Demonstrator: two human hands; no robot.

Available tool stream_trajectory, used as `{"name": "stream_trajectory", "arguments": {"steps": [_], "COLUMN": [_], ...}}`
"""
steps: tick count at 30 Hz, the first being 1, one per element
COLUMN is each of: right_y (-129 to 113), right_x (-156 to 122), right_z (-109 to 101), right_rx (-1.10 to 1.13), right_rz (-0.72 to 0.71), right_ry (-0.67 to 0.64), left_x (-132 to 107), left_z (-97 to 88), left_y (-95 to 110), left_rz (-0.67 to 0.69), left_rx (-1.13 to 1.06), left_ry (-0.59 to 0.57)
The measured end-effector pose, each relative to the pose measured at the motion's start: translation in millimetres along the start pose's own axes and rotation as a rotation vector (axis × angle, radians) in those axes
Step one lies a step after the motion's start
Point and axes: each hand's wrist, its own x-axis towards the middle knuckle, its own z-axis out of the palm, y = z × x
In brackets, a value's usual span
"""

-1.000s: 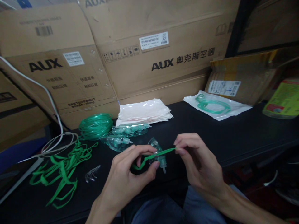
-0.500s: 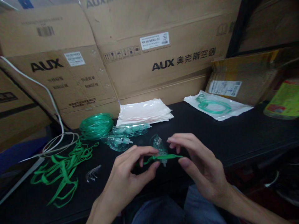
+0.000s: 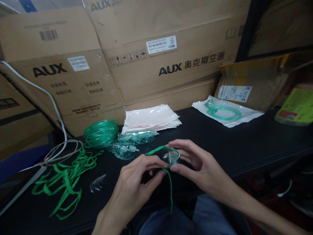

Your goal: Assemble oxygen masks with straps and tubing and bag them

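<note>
My right hand (image 3: 200, 168) grips a small clear plastic mask (image 3: 172, 156) between thumb and fingers, just above the black table's front edge. My left hand (image 3: 137, 182) pinches a thin green elastic strap (image 3: 168, 186) right beside the mask. One end of the strap arcs over the mask, the other end hangs down toward my lap. Both hands sit close together, fingertips almost touching.
On the black table (image 3: 256, 143) lie two more clear masks (image 3: 129, 143), a coil of green tubing (image 3: 100, 132), a heap of green straps (image 3: 66, 179), small clear clips (image 3: 97, 182), a stack of white pouches (image 3: 151, 119) and a bagged tubing set (image 3: 225, 112). Cardboard boxes (image 3: 171, 49) stand behind.
My right hand let go of the strap's end and moved left to grip the mask. The strap, stretched level before, now loops over the mask and dangles down.
</note>
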Motion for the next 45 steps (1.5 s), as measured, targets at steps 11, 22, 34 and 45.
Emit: {"name": "stream_trajectory", "arguments": {"steps": [11,22,34,45], "right_y": [2.3,-0.4,-4.1,-5.2], "right_x": [-6.2,-7.0,-1.6,-2.7], "right_z": [0.3,1.4,0.2,-1.3], "right_rx": [-0.439,-0.503,-0.402,-0.384], "right_rz": [-0.328,-0.453,-0.368,-0.359], "right_ry": [0.016,-0.113,-0.197,-0.312], "left_x": [3.6,11.9,5.1,4.1], "left_z": [-10.8,-12.8,-9.1,-8.4], "left_y": [11.2,9.1,1.9,3.5], "left_rz": [-0.108,-0.306,-0.455,-0.538], "left_rx": [0.063,-0.092,-0.139,-0.175], "left_ry": [0.157,0.048,0.047,0.043]}}
